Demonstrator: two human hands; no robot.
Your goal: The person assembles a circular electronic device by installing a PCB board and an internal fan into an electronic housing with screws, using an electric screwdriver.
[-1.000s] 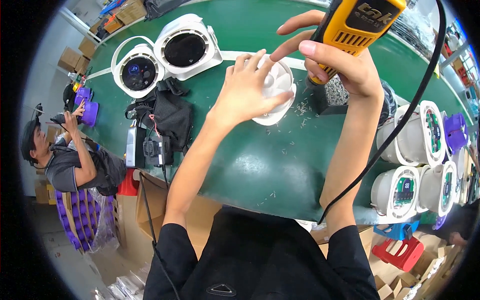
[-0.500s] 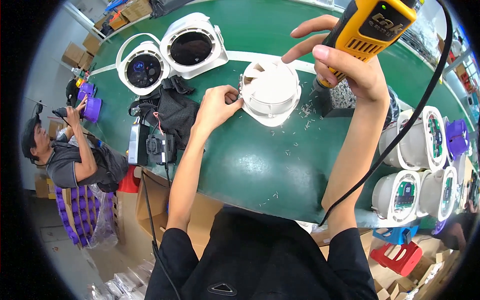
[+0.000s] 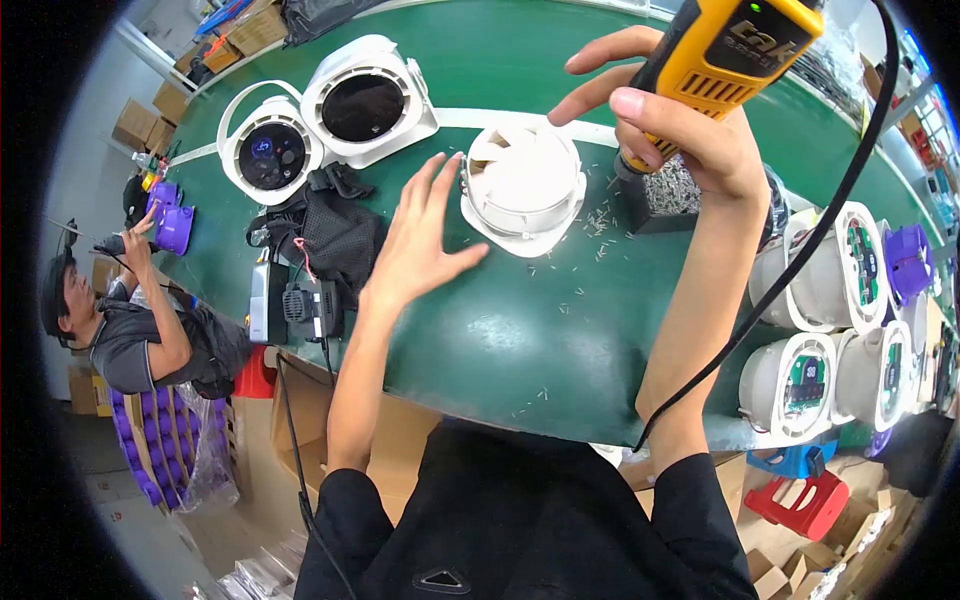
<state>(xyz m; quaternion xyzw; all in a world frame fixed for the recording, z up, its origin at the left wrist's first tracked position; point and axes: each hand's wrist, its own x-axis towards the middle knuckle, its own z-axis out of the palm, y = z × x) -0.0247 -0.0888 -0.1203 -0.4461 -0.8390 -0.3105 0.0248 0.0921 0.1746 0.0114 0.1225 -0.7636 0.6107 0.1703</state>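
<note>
A white round plastic housing [image 3: 525, 185] with a finned top stands on the green bench in front of me. My left hand [image 3: 425, 235] is open at its left side, fingers spread and thumb pointing toward it. My right hand [image 3: 690, 125] grips a yellow and black electric screwdriver [image 3: 725, 60], held up to the right of the housing. The tool's lower end is over the edge of a dark box full of small screws [image 3: 672, 190]. Loose screws [image 3: 598, 232] lie scattered between the box and the housing.
Two white units with black round faces [image 3: 365, 105] stand back left, beside a black mesh bag [image 3: 340, 230]. White housings with green circuit boards [image 3: 805, 385] line the right. The screwdriver's black cable [image 3: 810, 255] crosses my right forearm. Another person [image 3: 150, 320] works at far left.
My left hand has opened, its fingers spreading away from the housing's side. My right hand keeps its grip on the screwdriver. The whole view has shifted slightly.
</note>
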